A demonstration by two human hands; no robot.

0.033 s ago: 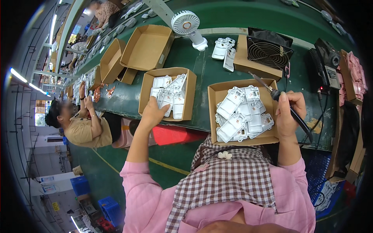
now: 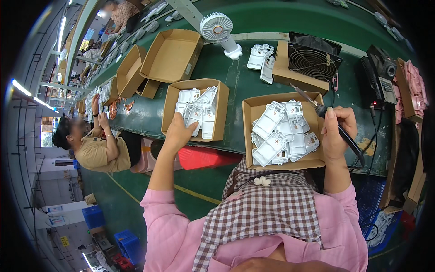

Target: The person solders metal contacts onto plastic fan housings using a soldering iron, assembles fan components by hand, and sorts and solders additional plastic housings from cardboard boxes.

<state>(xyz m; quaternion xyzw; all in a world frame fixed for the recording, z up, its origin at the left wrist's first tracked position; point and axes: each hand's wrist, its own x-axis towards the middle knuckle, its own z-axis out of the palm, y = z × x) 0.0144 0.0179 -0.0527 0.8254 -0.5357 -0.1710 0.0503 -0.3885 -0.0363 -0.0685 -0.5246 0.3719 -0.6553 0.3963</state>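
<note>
**Left hand in the parts box, iron in the right**

Far to my left a co-worker sits at the same green bench, hands raised over their own work; that is not mine to mind.

My left hand reaches over the near edge of the left cardboard box, fingers curled down onto the white plastic housings standing inside. Whether I have one pinched or am only touching it, I cannot tell, as my hand covers the contact. I judge these moulded pieces to be light, stiff and a bit slick, with thin tabs that could snap, so I would take one by its long flat edges, not by the small clips.

In the middle, just in front of my checked apron, sits the second box heaped with more white housings, loosely overlapping and likely to slide when one is lifted.

On the right, my right hand is clenched around the black handle of a soldering iron, its tip pointing up and away over the box corner. The handle is the only safe hold. Beyond it stand a black fan unit and a white desk fan.
</note>
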